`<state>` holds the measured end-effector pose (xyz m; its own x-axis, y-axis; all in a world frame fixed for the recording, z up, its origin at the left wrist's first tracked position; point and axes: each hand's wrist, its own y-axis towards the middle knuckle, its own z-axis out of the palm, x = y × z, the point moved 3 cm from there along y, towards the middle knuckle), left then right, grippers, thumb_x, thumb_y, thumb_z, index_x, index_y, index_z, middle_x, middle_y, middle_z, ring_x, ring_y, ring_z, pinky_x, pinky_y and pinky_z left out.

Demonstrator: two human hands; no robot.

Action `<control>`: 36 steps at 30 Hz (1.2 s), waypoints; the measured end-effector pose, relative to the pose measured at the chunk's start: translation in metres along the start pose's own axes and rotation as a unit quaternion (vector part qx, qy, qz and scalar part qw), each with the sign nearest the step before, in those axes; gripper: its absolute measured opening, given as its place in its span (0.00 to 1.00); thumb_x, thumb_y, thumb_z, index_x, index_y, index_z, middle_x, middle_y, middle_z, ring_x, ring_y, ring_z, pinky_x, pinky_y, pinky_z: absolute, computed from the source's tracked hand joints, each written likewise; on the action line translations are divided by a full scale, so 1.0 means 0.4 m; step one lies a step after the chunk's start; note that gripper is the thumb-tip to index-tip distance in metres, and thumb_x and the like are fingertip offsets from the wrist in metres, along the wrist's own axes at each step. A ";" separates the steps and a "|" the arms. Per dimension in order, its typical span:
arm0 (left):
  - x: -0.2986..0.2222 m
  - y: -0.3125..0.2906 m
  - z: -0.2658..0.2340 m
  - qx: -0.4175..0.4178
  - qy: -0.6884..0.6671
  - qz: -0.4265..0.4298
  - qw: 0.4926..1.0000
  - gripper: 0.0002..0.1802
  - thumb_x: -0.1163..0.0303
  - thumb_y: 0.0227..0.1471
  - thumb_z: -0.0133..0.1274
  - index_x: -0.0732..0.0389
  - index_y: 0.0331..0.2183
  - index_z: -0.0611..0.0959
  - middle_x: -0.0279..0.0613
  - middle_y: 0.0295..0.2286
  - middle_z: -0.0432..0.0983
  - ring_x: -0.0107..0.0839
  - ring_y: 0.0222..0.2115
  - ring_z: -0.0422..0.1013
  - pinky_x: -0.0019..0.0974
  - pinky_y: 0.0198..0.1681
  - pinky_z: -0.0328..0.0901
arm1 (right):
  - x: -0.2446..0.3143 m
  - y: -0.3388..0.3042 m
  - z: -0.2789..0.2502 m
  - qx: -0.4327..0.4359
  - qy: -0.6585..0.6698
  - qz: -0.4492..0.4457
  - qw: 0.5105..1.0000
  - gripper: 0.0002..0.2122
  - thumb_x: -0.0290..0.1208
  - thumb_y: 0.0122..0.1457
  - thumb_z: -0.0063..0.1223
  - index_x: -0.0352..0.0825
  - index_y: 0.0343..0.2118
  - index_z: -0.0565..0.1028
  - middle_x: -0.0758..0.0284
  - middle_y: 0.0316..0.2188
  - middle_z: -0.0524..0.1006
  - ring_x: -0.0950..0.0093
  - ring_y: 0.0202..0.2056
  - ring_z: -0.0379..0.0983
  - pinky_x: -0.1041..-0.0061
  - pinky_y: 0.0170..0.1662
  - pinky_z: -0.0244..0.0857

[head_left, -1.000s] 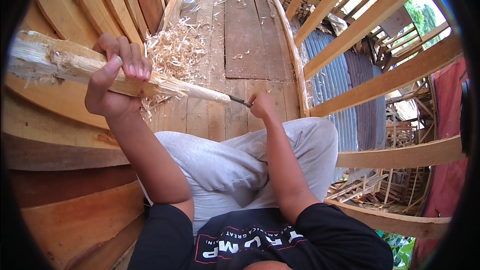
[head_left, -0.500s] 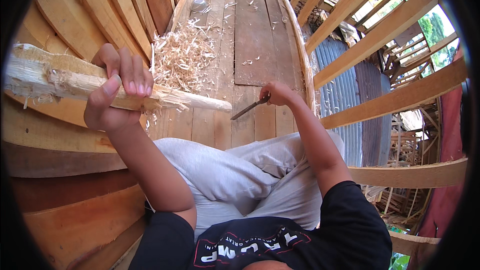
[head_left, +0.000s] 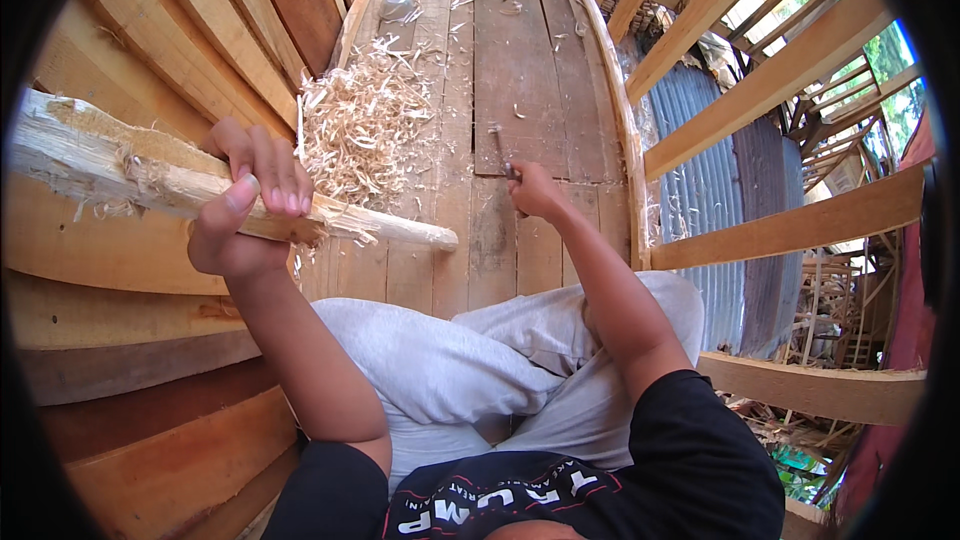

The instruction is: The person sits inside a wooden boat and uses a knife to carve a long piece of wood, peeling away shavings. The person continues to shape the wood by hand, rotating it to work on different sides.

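Note:
My left hand (head_left: 235,208) is wrapped round a pale, rough-peeled wooden pole (head_left: 150,172), thumb on the near side and fingers over the top. The pole lies sideways from the left edge, and its narrow, whittled end points right above the floorboards. Torn fibres and loose curls cling to it near my fingers. My right hand (head_left: 535,190) is closed on the handle of a knife (head_left: 498,143), held apart from the pole, past its tip. Its blade points away from me and is smeared by motion.
A heap of wood shavings (head_left: 365,120) lies on the plank floor (head_left: 515,70), with loose curls scattered beyond. Near its far end is a small clear cup (head_left: 398,7). Boards (head_left: 130,255) line the left; wooden slats (head_left: 790,225) stand at right, with corrugated metal sheets (head_left: 700,200) beyond them.
The knife has swung from pointing toward me, near the pole's tip, to pointing away. My right hand has turned with it. The pole's tip has dropped slightly nearer to me.

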<state>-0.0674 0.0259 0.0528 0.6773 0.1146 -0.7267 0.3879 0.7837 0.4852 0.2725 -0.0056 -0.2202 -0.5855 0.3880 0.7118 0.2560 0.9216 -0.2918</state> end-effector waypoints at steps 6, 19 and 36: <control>0.010 0.004 0.006 -0.001 0.003 0.005 1.000 0.11 0.70 0.42 0.50 0.59 0.25 0.64 0.39 0.17 0.63 0.29 0.19 0.63 0.31 0.25 0.65 | 0.060 -0.001 0.006 -0.128 0.012 -0.037 0.991 0.13 0.20 0.58 0.45 0.24 0.46 0.70 0.55 0.22 0.75 0.65 0.25 0.76 0.66 0.31 0.71; 0.030 0.005 0.017 -0.245 0.115 0.126 0.954 0.09 0.71 0.51 0.54 0.56 0.31 0.69 0.34 0.20 0.63 0.26 0.23 0.63 0.34 0.32 0.64 | 0.195 -0.082 0.031 0.052 0.125 -0.032 0.990 0.17 0.25 0.54 0.49 0.24 0.47 0.71 0.57 0.31 0.77 0.69 0.29 0.76 0.69 0.34 0.69; 0.130 0.026 0.129 -0.069 0.139 0.119 0.981 0.34 0.48 0.60 0.45 0.60 0.57 0.59 0.41 0.39 0.66 0.34 0.44 0.64 0.44 0.56 0.56 | 0.401 -0.224 -0.113 -0.054 0.138 -0.282 0.948 0.20 0.33 0.44 0.71 0.32 0.33 0.69 0.62 0.24 0.72 0.70 0.29 0.71 0.69 0.35 0.65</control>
<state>0.0040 0.0085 0.0452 0.5348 0.4505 -0.7149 0.1386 0.7878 0.6002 0.1904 -0.0265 -0.0509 -0.4327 -0.1972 0.8797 0.0481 0.9694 0.2409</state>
